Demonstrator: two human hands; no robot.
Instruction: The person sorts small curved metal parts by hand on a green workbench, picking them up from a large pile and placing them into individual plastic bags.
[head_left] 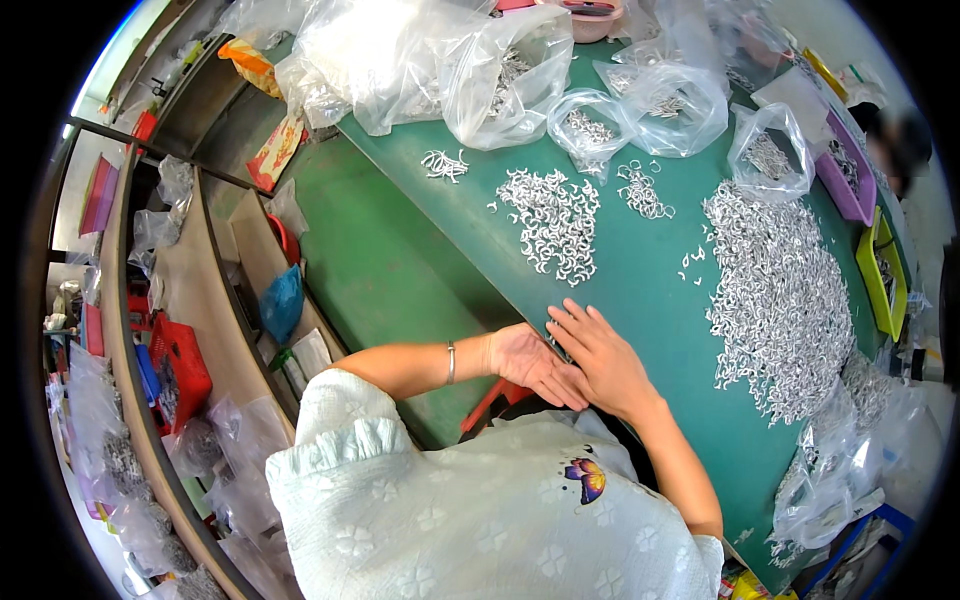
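My left hand (538, 366) is turned palm up at the edge of the green table (480, 215), its fingers stretched out. No part shows on its palm. My right hand (608, 366) lies flat over the same edge, fingers extended, its heel side close to the left fingertips; whether they touch I cannot tell. Beyond the hands is a pile of small silver curved metal pieces (556, 228). A smaller group of silver rings or hooks (646, 192) sits to its right, and a few longer curved pieces (443, 165) lie to its left. A large heap of similar pieces (775, 300) spreads at the right.
Clear plastic bags of metal pieces (510, 80) line the far side. A purple bin (848, 175) and a yellow-green bin (880, 275) stand along the right. On the left, shelving (215, 310) holds a red basket (180, 370) and a blue bag (282, 303).
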